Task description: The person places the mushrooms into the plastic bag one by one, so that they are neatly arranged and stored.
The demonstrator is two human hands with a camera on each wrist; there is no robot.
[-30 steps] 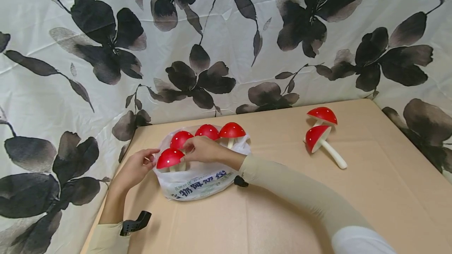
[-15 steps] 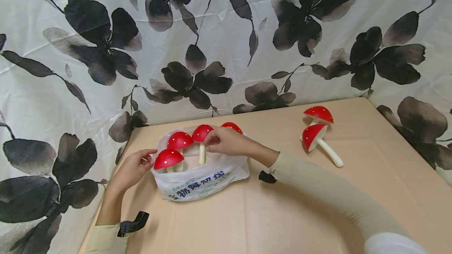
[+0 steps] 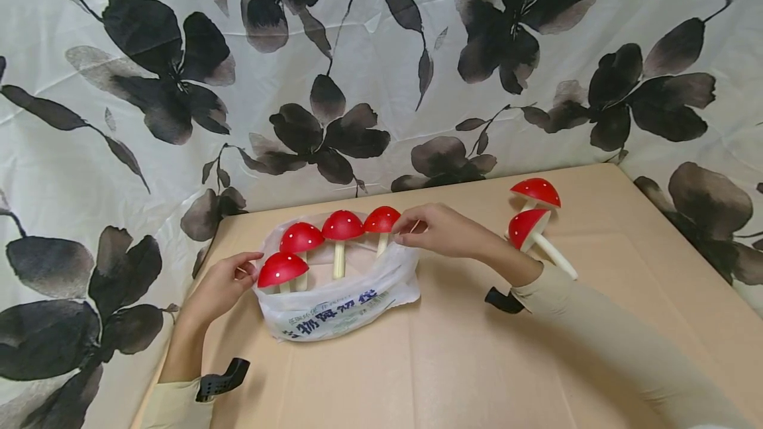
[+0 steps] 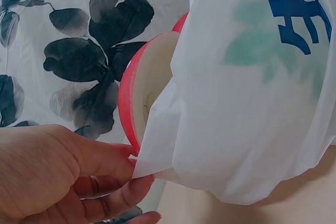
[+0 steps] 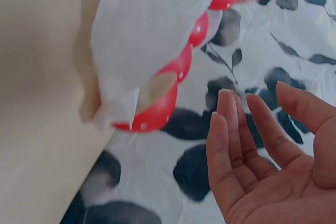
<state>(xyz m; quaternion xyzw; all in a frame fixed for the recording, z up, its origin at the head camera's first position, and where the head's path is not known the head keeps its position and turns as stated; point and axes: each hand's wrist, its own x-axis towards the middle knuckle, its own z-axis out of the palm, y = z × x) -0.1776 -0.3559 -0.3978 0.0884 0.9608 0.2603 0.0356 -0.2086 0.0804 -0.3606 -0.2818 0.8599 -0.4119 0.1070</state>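
Several toy mushrooms with red, white-dotted caps and pale stems stand in a white plastic bag [image 3: 393, 290] with blue lettering. In the left wrist view my left hand [image 4: 58, 171] pinches the bag's rim between thumb and finger, right beside the nearest mushroom [image 4: 130, 93]. My right hand [image 3: 444, 230] is at the bag's right side, close to the rightmost mushroom [image 3: 381, 218]. In the right wrist view the right hand [image 5: 268, 161] holds nothing. Its fingers are spread and slightly bent, apart from the bag. The lower stems are hidden inside the bag.
Two more toy mushrooms lie on the tan tabletop [image 3: 453, 363] at the right: one front mushroom [image 3: 527, 227] with its stem toward me, one rear mushroom [image 3: 538, 192] behind it. A floral cloth [image 3: 369, 38] hangs behind the table and continues along both sides.
My right hand has moved rightward from among the mushrooms in the bag to the bag's right edge, uncovering the middle ones. The left hand stays at the bag's left rim.
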